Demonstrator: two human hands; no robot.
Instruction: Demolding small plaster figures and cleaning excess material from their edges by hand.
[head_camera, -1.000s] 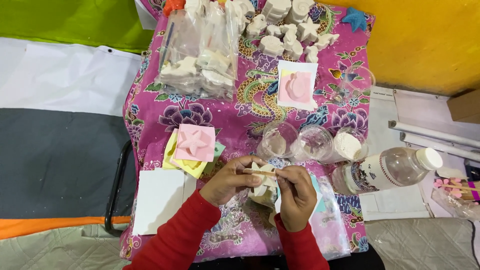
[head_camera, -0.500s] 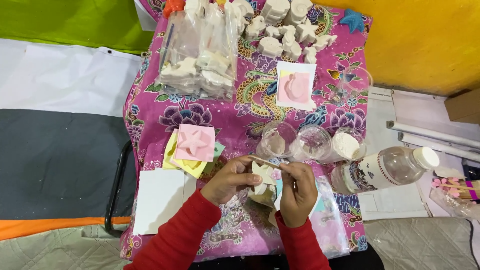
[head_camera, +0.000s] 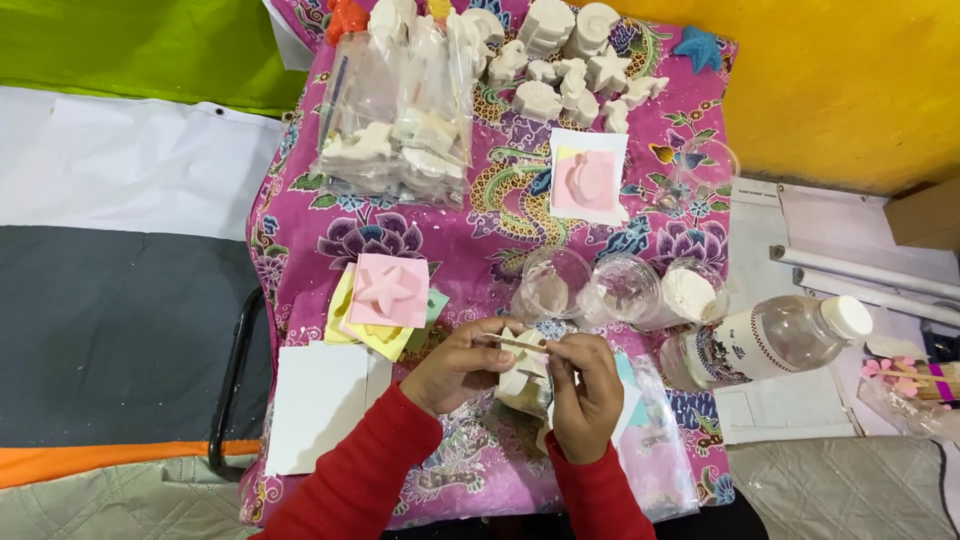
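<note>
My left hand (head_camera: 458, 365) and my right hand (head_camera: 586, 392) meet over the near edge of a table draped in a pink patterned cloth (head_camera: 470, 235). Between them is a small white plaster piece (head_camera: 522, 376), cupped by both hands. A thin wooden stick (head_camera: 517, 344) lies across its top, pinched between the fingers of the two hands. Both arms wear red sleeves. What lies under my palms is hidden.
Three clear plastic cups (head_camera: 620, 290) stand just beyond my hands, one holding white powder. A clear bottle (head_camera: 770, 340) lies on its side at right. A pink star mould (head_camera: 388, 290) on coloured squares, white paper (head_camera: 318, 405), bagged plaster figures (head_camera: 400, 130) and loose ones (head_camera: 570, 70) sit further off.
My hands have shifted slightly around the plaster piece, and the stick now lies flatter across its top. Everything else on the table is as before.
</note>
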